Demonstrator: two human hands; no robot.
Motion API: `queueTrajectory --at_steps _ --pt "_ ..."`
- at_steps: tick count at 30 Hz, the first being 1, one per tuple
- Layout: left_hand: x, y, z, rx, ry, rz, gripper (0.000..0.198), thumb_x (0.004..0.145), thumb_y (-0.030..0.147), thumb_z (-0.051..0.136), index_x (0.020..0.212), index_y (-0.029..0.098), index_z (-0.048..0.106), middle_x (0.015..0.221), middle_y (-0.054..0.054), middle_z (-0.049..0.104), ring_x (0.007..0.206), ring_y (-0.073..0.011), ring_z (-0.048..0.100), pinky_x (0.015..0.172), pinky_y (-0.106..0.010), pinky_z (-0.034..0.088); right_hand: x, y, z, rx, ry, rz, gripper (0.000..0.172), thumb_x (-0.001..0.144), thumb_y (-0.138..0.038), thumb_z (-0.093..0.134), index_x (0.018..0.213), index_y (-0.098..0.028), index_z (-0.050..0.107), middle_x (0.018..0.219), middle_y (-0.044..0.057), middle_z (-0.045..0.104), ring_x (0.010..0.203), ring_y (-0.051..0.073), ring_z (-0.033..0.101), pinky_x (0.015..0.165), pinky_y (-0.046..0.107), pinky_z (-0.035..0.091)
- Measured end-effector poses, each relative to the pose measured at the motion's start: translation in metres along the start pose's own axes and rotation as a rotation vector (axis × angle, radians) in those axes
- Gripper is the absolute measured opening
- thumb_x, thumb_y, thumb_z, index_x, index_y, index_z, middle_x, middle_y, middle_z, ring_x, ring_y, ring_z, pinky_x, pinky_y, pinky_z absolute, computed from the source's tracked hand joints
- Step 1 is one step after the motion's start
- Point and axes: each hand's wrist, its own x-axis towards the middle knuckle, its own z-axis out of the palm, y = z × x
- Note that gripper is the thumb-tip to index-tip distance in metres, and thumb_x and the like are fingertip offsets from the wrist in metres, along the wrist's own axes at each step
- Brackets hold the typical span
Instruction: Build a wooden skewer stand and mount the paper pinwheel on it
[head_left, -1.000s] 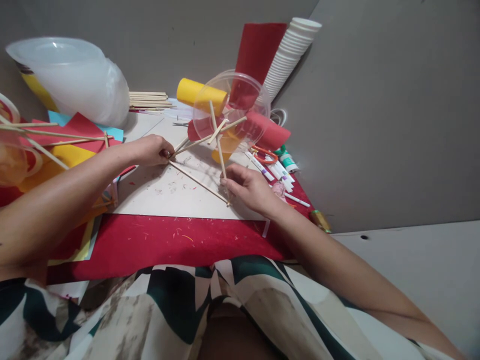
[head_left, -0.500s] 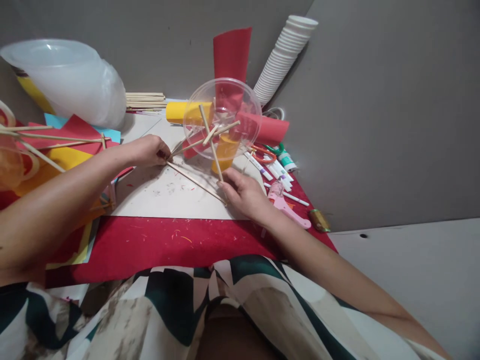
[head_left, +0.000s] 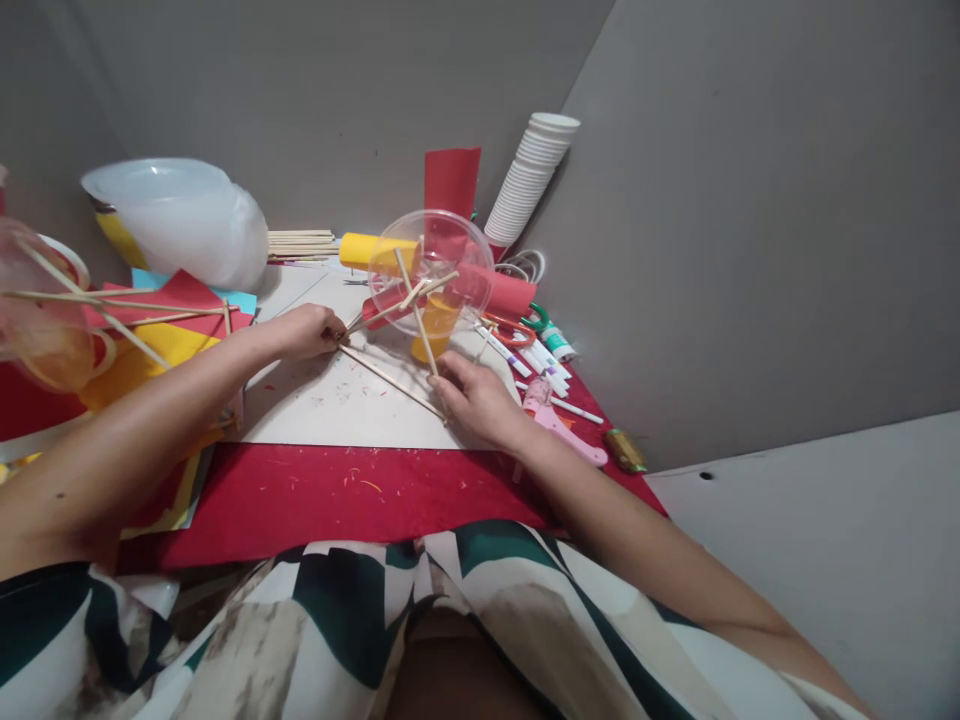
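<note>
A clear plastic bowl (head_left: 469, 235) stands tilted on a frame of thin wooden sticks (head_left: 395, 381), with two sticks crossing in front of it. Red paper (head_left: 452, 185) and a yellow paper roll (head_left: 375, 251) show behind or through the bowl. My left hand (head_left: 311, 331) pinches the left corner of the stick frame. With its fingers closed on the lower end of a slanting stick, my right hand (head_left: 474, 392) is at the right corner. The frame rests over a white board (head_left: 300, 410); the fingertips are partly hidden.
On the right lie white markers (head_left: 547, 358), orange-handled scissors (head_left: 510, 330), a pink glue gun (head_left: 566, 428) and a small gold can (head_left: 625, 451). Stacked paper cups (head_left: 531, 180) lean on the wall. At left are plastic bowls (head_left: 187, 220), coloured paper (head_left: 142, 350) and another stick-and-bowl piece (head_left: 45, 310).
The camera view has shifted, so the wall fills more of the picture and things sit lower. Both hands keep their hold on the stick frame.
</note>
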Motion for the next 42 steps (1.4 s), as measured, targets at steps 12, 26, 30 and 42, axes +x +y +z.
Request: queueTrajectory --at_steps 12,26,30,42 --pt "0.001 0.001 -0.004 -0.002 -0.031 0.002 0.028 0.076 0.026 0.055 0.091 0.021 0.078 0.078 -0.001 0.073 0.067 -0.0122 0.058 0.063 -0.020 0.036 -0.017 0.001 -0.015 0.033 -0.146 0.045 0.008 0.085 -0.019 0.060 0.079 -0.019 0.065 0.078 0.003 0.068 0.073 0.017 0.059 0.070 0.029 0.043" --pt "0.005 0.002 -0.002 0.051 -0.040 0.010 0.030 0.078 0.028 0.055 0.094 0.022 0.080 0.083 -0.002 0.074 0.070 -0.0131 0.060 0.065 -0.022 0.036 -0.019 0.008 -0.007 0.032 -0.064 -0.003 0.016 0.088 -0.025 0.058 0.076 -0.020 0.067 0.077 0.005 0.069 0.071 0.017 0.061 0.068 0.030 0.045" --pt "0.004 0.003 -0.004 0.020 -0.041 0.000 0.032 0.077 0.025 0.054 0.097 0.021 0.079 0.083 -0.002 0.074 0.069 -0.0121 0.058 0.065 -0.021 0.037 -0.020 0.009 -0.009 0.080 -0.057 0.028 0.017 0.087 -0.026 0.056 0.075 -0.019 0.065 0.073 0.003 0.068 0.068 0.017 0.061 0.068 0.029 0.044" --pt "0.007 0.011 -0.010 0.111 -0.114 -0.025 0.031 0.079 0.030 0.053 0.094 0.021 0.078 0.079 -0.002 0.071 0.071 -0.0152 0.059 0.067 -0.024 0.035 -0.005 -0.002 -0.010 0.089 -0.100 0.101 0.015 0.082 -0.032 0.062 0.076 -0.019 0.062 0.070 0.001 0.059 0.062 0.013 0.050 0.061 0.028 0.038"
